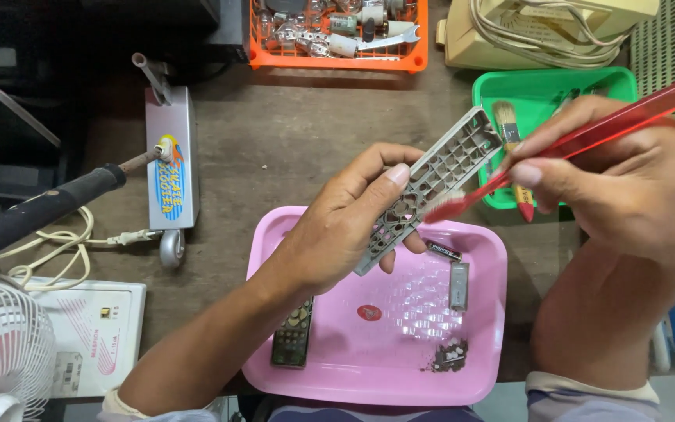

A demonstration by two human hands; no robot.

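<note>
My left hand (336, 227) grips a grey remote-control front shell (439, 176) full of button holes, held slanted above a pink tray (478, 344). My right hand (615, 176) holds a red translucent toothbrush (587, 134), and its white bristles press on the middle of the shell. In the tray lie a green circuit board (293, 334), a battery (444, 251), a small grey battery cover (459, 284) and a little pile of dark debris (451, 355).
A green tray (544, 92) holding a paintbrush (509, 133) stands behind the shell. At the back are an orange basket (337, 35) of parts and a beige device with a coiled cord (541, 31). A soldering iron (48, 203) on its stand (172, 156) and a white fan (1, 352) sit to the left.
</note>
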